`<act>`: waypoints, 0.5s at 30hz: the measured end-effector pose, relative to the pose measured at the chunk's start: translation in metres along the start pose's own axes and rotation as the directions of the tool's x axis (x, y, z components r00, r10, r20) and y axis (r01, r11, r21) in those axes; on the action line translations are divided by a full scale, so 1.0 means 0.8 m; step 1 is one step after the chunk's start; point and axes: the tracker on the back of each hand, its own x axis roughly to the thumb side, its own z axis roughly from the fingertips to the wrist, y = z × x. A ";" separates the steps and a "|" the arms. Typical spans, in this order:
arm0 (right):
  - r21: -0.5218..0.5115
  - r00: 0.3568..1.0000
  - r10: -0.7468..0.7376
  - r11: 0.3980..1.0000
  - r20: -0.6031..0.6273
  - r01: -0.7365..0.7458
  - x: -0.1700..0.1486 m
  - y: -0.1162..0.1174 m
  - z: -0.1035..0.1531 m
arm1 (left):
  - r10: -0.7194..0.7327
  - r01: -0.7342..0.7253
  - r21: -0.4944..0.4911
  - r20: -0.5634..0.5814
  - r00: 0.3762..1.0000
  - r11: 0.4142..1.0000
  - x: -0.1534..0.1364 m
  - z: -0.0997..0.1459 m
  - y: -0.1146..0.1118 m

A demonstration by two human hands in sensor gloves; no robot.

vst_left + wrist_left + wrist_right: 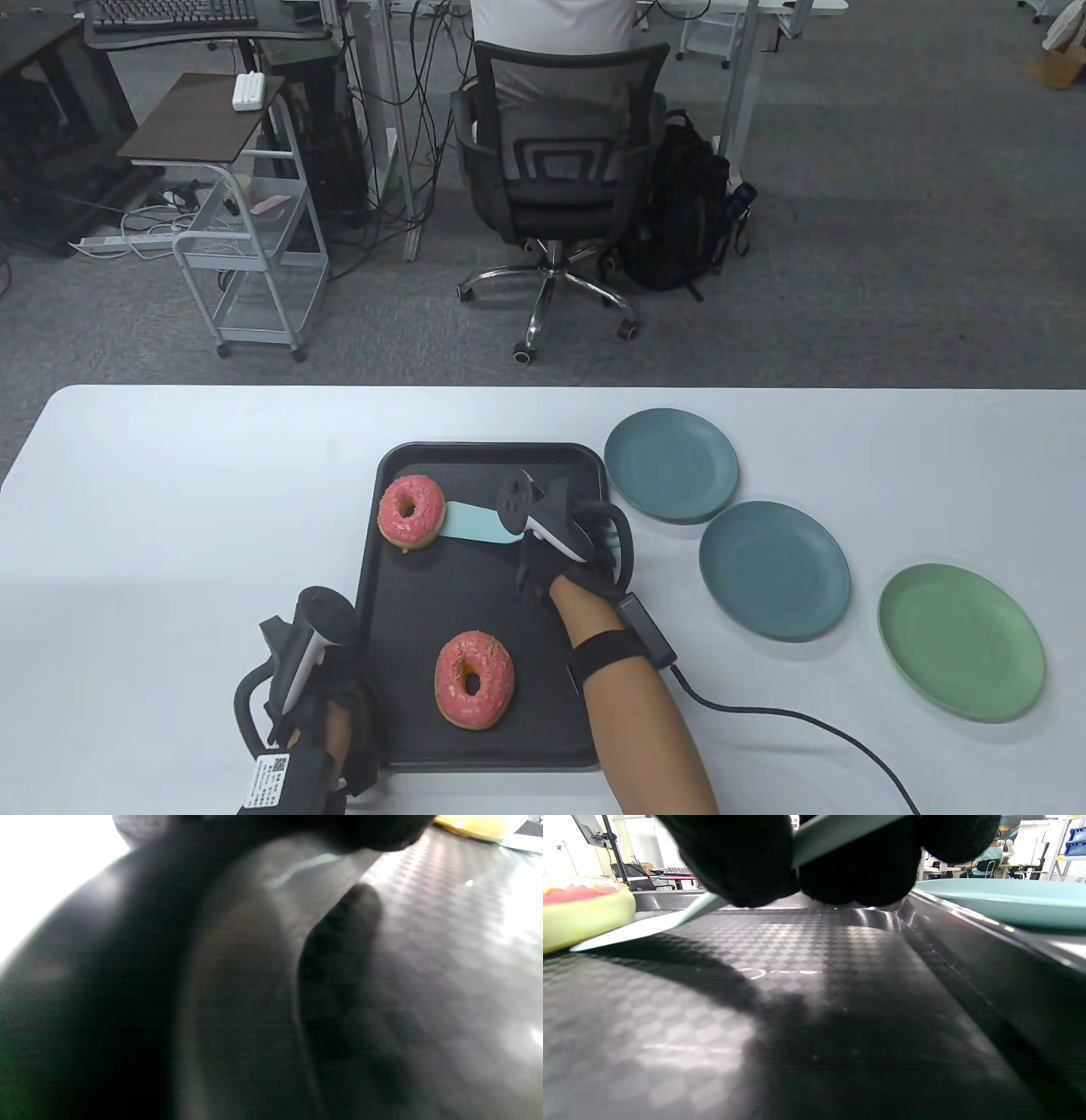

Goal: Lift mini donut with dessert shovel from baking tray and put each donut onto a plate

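The black baking tray (pixel 475 586) holds two pink-iced donuts, one at its far left (pixel 411 511) and one near its front (pixel 474 679). My right hand (pixel 568 543) grips the handle of a teal dessert shovel (pixel 479 522). The blade tip is at the far donut's right side. In the right wrist view the blade (pixel 640 927) slants down to the tray floor (pixel 797 1005) and meets the donut (pixel 581 912) at its base. My left hand (pixel 327 705) rests at the tray's front-left rim. A straight finger (pixel 339 963) lies on the tray floor (pixel 445 942).
Three plates stand in a row right of the tray: a blue-grey one (pixel 671 464) closest to it, a second blue-grey one (pixel 774 569), and a green one (pixel 960 654). A black cable (pixel 797 722) runs from my right wrist across the table.
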 end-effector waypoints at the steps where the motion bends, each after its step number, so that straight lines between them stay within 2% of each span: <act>1: 0.002 1.000 -0.005 1.000 0.001 0.005 0.000 0.001 0.000 | 0.001 -0.001 -0.001 0.000 1.000 1.000 0.000 0.000 0.000; 15: -0.009 0.997 -0.050 0.999 0.053 0.050 0.036 0.012 -0.003 | 0.001 -0.001 -0.004 -0.001 1.000 1.000 0.001 -0.001 -0.001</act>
